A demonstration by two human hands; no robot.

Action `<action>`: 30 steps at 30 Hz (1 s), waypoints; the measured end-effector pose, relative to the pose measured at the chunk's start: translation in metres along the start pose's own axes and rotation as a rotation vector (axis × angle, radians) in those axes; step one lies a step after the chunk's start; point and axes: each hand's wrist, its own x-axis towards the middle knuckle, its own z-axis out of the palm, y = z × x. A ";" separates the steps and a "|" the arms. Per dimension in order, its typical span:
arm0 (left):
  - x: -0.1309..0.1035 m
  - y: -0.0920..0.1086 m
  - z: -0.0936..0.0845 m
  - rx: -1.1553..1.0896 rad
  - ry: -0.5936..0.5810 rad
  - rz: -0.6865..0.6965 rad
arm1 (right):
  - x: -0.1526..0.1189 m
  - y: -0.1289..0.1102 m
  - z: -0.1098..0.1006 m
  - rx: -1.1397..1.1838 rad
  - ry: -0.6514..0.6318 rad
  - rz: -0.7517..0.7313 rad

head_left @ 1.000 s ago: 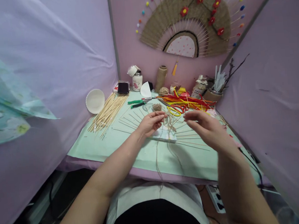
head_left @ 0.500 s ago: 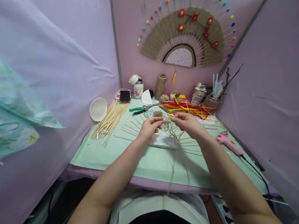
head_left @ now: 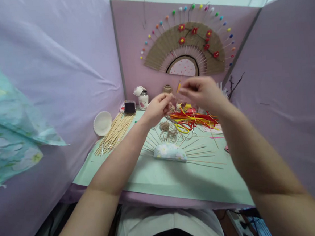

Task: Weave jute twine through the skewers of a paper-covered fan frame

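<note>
Holding left hand [head_left: 159, 107] and right hand [head_left: 204, 94] aloft with curled fingers; being unable to tell whether pinching anything. Seeing tangled twine [head_left: 170, 132] resting below, just behind floral half-disc [head_left: 169, 152]. Possibly risking snagging radiating sticks [head_left: 201, 156] by pulling tangled twine carelessly.

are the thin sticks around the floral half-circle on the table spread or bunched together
Spread: the thin sticks fan out around the floral half-circle, with gaps between them.

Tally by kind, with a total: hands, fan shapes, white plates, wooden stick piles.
Hands: 2 (left hand, right hand)
Fan shapes: 2 (small fan, wall fan)
White plates: 1 (plate)
Wooden stick piles: 1 (stick pile)
Total: 6
</note>
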 end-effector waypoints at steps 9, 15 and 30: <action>-0.035 -0.090 -0.024 0.117 0.197 -0.130 | -0.081 0.067 0.078 0.405 0.069 0.411; -0.048 -0.111 -0.018 0.328 0.203 -0.055 | -0.106 0.070 0.104 0.743 0.107 0.610; -0.062 -0.128 -0.017 1.254 0.108 0.432 | -0.120 0.069 0.118 0.933 0.114 0.951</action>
